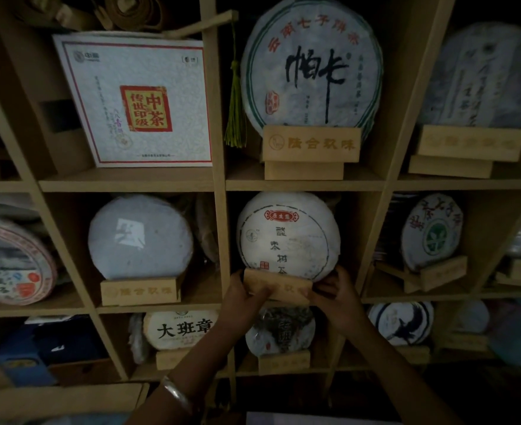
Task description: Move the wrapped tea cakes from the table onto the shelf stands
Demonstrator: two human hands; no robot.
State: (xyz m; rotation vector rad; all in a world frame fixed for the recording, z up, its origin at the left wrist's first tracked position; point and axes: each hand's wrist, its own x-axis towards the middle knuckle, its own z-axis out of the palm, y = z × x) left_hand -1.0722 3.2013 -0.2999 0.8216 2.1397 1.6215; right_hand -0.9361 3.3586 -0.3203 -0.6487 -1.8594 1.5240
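A round tea cake in white paper with a red label (288,233) stands upright in the middle cubby of the wooden shelf, seated in a small wooden stand (279,286). My left hand (242,297) grips the stand's left end, thumb on its front. My right hand (334,294) grips the stand's right end, fingers curled round it. The stand sits slightly tilted at the cubby's front edge. A silver bangle is on my left wrist.
Neighbouring cubbies hold other wrapped cakes on stands: a plain white cake (141,237) to the left, a large calligraphy cake (312,65) above, a dark printed cake (280,331) below. A white square box (136,99) stands upper left. A green tassel (236,99) hangs by the divider.
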